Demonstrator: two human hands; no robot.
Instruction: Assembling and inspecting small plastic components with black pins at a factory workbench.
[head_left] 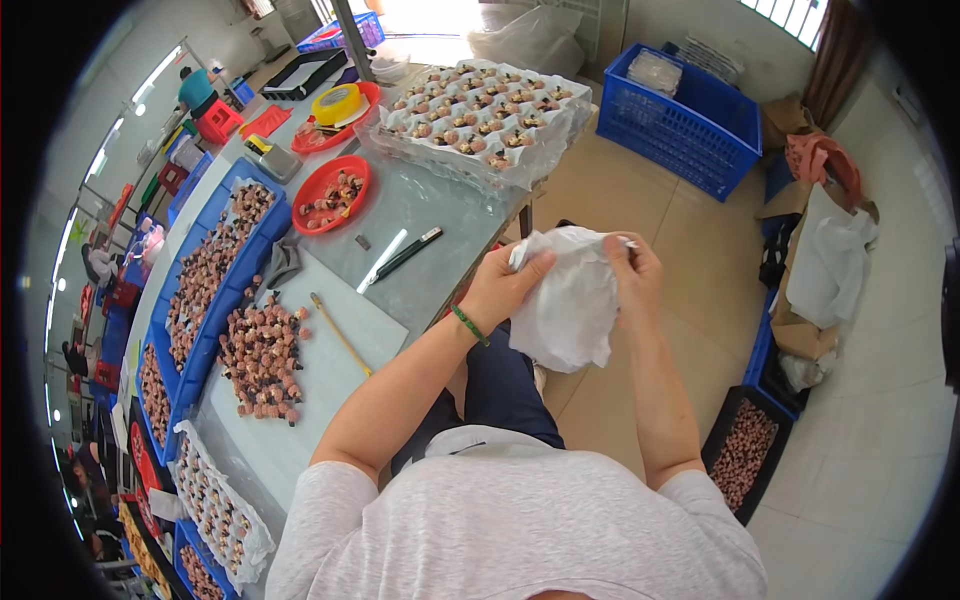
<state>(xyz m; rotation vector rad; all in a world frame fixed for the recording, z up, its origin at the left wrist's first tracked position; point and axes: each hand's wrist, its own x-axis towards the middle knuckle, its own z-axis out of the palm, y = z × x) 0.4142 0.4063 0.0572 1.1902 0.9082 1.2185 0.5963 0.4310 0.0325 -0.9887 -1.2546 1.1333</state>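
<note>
White plastic bag [572, 300] held above the lap, beside the table [440, 200]: left hand [497, 287] and right hand [634, 275] each grip its upper edge, the bag hanging between them.

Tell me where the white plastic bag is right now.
In the head view, the white plastic bag is centre frame, held up between the left hand and right hand, right of the table edge.

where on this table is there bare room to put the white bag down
Free: the grey tabletop between the red plate and the wrapped tray, and the white board right of the thin stick. Crowded: the left side, with the loose pile and blue trays.
</note>
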